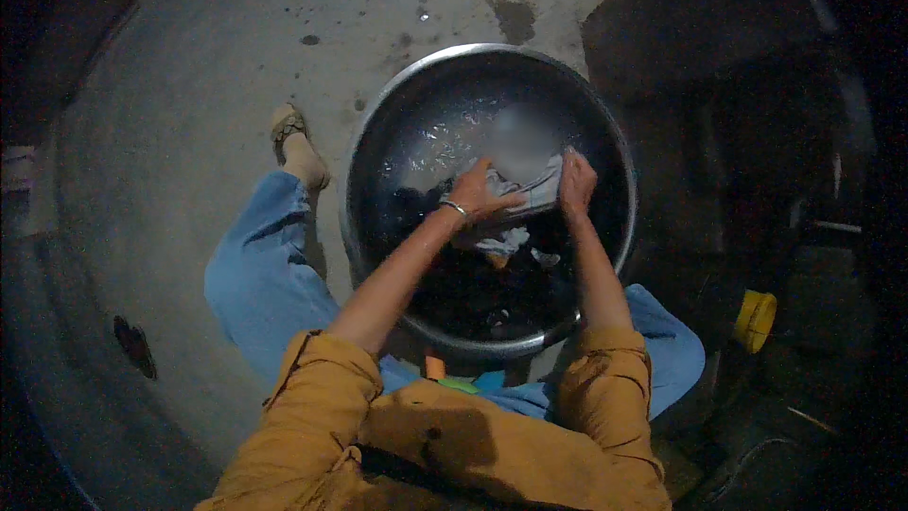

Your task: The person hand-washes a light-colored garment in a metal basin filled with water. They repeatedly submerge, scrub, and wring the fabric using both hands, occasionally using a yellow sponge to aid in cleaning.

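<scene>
A wide round metal basin (364,255) with dark water (440,147) in it stands between my legs. Over the water I hold a bunched, light grey cloth (537,197) with both hands. My left hand (480,193) grips its left side, the thumb lying across the front. My right hand (576,183) is closed on the cloth's right end, fingers curled. A hazy blurred patch hides what lies just above the cloth. Below my hands, a paler crumpled piece of fabric (506,244) shows in the water; I cannot tell whether it is part of the same cloth.
The basin sits on a grey concrete floor (227,85) with dark wet spots. My left foot in a shoe (287,123) rests left of the basin. A yellow container-like object (755,320) lies at the right. The right side is mostly too dark to make out.
</scene>
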`<control>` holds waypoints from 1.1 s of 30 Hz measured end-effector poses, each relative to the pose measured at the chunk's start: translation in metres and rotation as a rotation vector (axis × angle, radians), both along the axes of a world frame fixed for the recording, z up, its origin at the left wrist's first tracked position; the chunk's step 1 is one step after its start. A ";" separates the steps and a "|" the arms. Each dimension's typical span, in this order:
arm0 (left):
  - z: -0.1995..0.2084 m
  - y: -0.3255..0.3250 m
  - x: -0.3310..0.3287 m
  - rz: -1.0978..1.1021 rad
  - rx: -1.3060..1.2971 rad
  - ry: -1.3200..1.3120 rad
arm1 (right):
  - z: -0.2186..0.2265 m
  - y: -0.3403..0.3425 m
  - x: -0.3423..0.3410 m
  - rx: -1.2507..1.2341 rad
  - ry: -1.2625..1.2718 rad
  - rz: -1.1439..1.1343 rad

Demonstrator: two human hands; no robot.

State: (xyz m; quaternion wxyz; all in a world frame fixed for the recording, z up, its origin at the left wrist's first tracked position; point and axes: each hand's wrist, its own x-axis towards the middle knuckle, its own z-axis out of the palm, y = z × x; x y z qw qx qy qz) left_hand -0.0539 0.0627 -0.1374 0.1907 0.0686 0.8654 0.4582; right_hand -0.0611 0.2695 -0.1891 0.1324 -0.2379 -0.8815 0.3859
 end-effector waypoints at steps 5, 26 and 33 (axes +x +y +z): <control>-0.046 -0.024 -0.014 -0.442 -0.405 -0.117 | -0.017 0.046 0.040 -0.062 -0.192 -0.065; 0.119 -0.060 -0.015 -0.255 -0.029 0.438 | 0.175 0.028 0.024 -0.068 0.127 0.376; -0.036 -0.022 0.104 -1.116 -0.408 -0.106 | 0.047 0.045 0.142 -0.115 -1.043 1.074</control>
